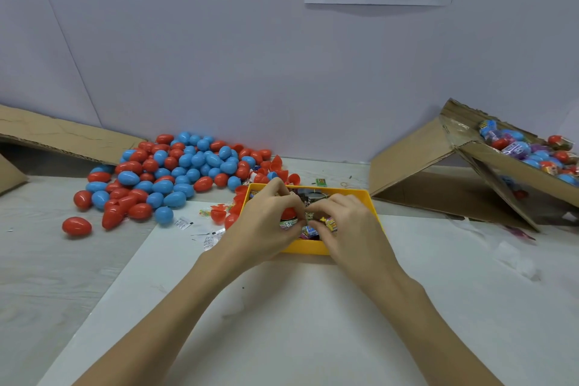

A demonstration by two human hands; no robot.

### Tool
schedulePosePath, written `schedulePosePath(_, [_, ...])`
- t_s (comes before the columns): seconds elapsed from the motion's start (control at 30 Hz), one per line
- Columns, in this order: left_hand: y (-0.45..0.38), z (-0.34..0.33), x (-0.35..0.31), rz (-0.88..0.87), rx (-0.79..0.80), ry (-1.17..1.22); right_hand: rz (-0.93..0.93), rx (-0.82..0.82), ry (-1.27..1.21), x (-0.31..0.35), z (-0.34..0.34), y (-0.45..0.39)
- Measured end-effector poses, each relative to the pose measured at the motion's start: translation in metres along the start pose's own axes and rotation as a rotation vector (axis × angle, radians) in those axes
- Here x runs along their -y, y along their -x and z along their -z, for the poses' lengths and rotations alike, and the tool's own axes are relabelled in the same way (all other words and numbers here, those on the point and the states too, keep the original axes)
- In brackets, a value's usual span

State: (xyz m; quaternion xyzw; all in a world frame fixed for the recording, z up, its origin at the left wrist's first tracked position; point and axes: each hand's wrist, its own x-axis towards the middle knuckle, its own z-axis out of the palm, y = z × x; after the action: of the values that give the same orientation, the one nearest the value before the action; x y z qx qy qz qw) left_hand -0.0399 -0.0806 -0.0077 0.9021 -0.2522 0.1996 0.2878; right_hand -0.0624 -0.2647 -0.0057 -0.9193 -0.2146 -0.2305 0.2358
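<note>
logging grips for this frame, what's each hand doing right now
Left hand: closed, fingers curled round a red egg half over the yellow tray.
Right hand: fingers curled beside it; whether they hold anything cannot be told.

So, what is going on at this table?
A person works over a yellow tray of small wrapped sweets. The left hand grips a red egg piece; the right hand curls its fingers beside it, and what it holds is hidden. Closed red and blue eggs lie piled at the left; a tilted cardboard box at the right holds wrapped eggs.
</note>
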Motion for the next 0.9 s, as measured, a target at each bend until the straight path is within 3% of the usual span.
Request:
schedulePosePath(0.17, [-0.002,0.001,-0.004,0.057,0.022,0.124,-0.099,-0.051,-0.060,-0.007,0.005,0.000])
schedulePosePath(0.3, [-0.006,0.003,-0.005,0.160,0.008,0.363,-0.382,-0.206,-0.375,-0.015,0.008,-0.003])
schedulePosePath(0.43, [-0.005,0.002,-0.009,0.251,0.022,0.619,-0.554,-0.243,-0.642,-0.021,0.010,-0.004])
schedulePosePath(0.73, [-0.005,-0.005,-0.015,0.243,-0.029,0.639,-0.525,-0.201,-0.682,-0.013,0.005,-0.001])
schedulePosePath(0.9, [-0.005,-0.003,-0.015,0.293,-0.056,0.797,-0.501,-0.167,-0.740,-0.011,0.006,-0.001])
